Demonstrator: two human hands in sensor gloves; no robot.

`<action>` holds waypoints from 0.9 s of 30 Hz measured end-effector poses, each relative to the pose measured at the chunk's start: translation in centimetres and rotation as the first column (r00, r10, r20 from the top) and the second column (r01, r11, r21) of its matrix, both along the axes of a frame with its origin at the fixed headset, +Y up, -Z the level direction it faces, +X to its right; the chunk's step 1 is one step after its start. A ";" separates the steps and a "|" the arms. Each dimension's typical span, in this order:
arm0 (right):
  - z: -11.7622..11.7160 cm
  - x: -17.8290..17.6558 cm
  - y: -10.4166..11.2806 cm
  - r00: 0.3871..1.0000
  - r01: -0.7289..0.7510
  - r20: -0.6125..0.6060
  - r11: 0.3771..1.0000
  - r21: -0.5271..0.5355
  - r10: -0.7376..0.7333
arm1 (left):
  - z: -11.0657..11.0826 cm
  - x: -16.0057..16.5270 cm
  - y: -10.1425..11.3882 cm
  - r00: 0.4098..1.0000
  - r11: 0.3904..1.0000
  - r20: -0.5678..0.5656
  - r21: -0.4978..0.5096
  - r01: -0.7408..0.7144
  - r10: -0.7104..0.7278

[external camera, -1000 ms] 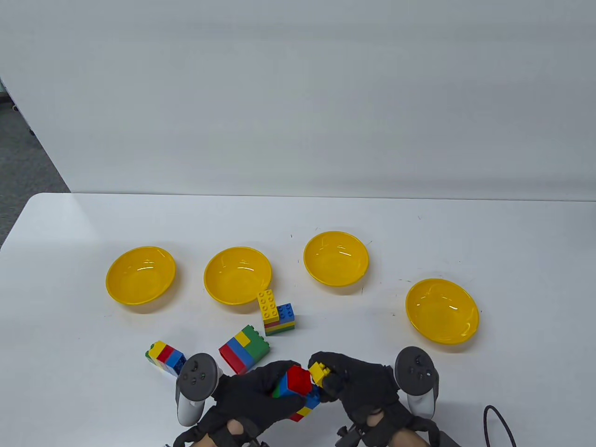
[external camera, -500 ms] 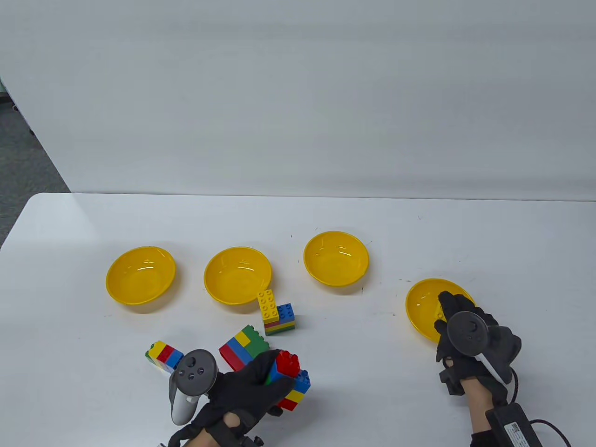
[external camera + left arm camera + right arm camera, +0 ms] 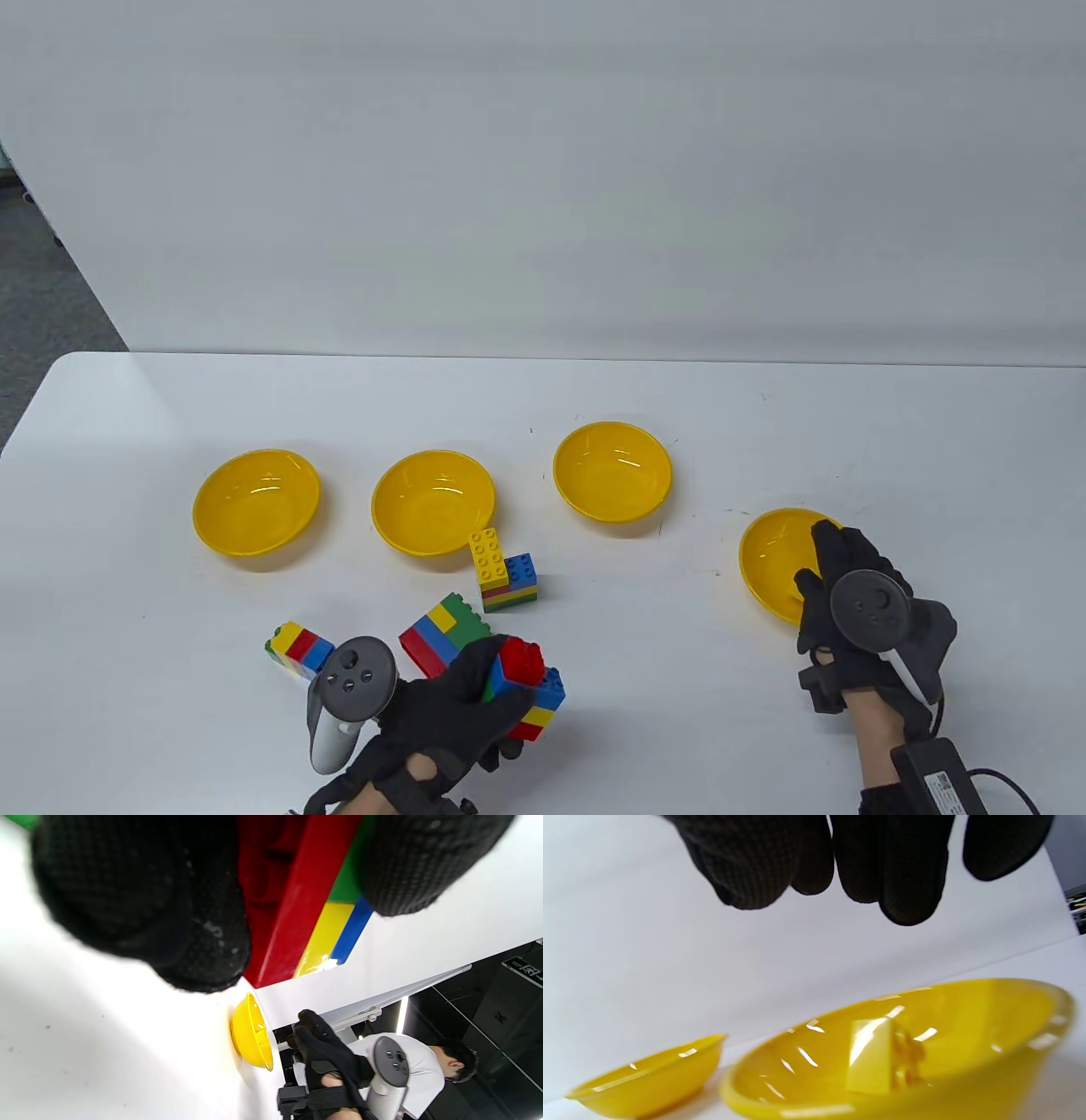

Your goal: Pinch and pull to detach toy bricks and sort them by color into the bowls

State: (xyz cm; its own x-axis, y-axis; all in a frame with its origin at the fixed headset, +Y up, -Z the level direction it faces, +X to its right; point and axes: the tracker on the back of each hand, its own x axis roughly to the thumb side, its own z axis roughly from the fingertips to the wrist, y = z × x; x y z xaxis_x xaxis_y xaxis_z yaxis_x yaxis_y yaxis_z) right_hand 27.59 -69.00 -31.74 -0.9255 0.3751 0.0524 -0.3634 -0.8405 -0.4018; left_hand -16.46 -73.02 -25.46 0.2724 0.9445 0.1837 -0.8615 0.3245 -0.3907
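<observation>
My left hand (image 3: 496, 683) grips a cluster of red, green, blue and yellow bricks (image 3: 530, 688) near the table's front edge. The left wrist view shows the same cluster (image 3: 305, 899) clamped between gloved fingers (image 3: 169, 899). My right hand (image 3: 827, 564) hovers over the far-right yellow bowl (image 3: 764, 552), fingers straight and holding nothing. In the right wrist view its fingertips (image 3: 908, 878) hang above that bowl (image 3: 967, 1086), and a loose yellow brick (image 3: 871, 1056) lies inside.
Three more yellow bowls (image 3: 256, 501) (image 3: 433, 501) (image 3: 612, 469) stand in a row. Brick clusters lie on the table: a yellow-blue one (image 3: 502, 573), a red-blue-green one (image 3: 445, 632) and a small one (image 3: 299, 649). A black adapter with cable (image 3: 933, 764) trails from the right wrist.
My right hand pulled a yellow brick off the cluster, carried it right to the far-right bowl and let it go there. My left hand kept hold of the cluster and barely moved.
</observation>
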 end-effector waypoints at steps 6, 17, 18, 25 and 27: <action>2.3 -7.0 4.8 0.879 0.321 -0.396 0.944 0.079 -0.266 | -0.2 0.1 0.1 1.000 1.000 -0.009 0.009 0.005 -0.004; 5.5 -22.6 5.5 0.521 0.142 -0.819 0.970 -0.197 -0.243 | -0.1 -0.5 0.5 0.999 0.999 -0.027 0.041 0.031 -0.030; 5.5 -22.9 4.6 0.518 0.134 -0.814 0.965 -0.226 -0.263 | -0.1 -0.4 0.6 0.999 0.998 -0.022 0.051 0.043 -0.041; 5.6 -22.4 2.8 0.548 0.281 -0.771 0.940 -0.195 -0.324 | 0.1 0.4 0.5 0.996 0.994 0.004 0.064 0.091 -0.091; 5.7 -22.2 3.1 0.547 0.309 -0.761 0.929 -0.206 -0.350 | 0.2 0.5 0.7 0.996 0.993 0.015 0.075 0.091 -0.092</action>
State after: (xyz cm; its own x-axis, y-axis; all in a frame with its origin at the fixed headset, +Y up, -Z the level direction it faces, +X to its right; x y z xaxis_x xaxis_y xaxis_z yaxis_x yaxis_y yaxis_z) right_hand 5.40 -65.95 -26.07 -0.3491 0.6661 0.6591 -0.7711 -0.6038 0.2018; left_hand -15.99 -72.27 -25.25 0.3529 0.8994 0.2579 -0.8200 0.4300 -0.3778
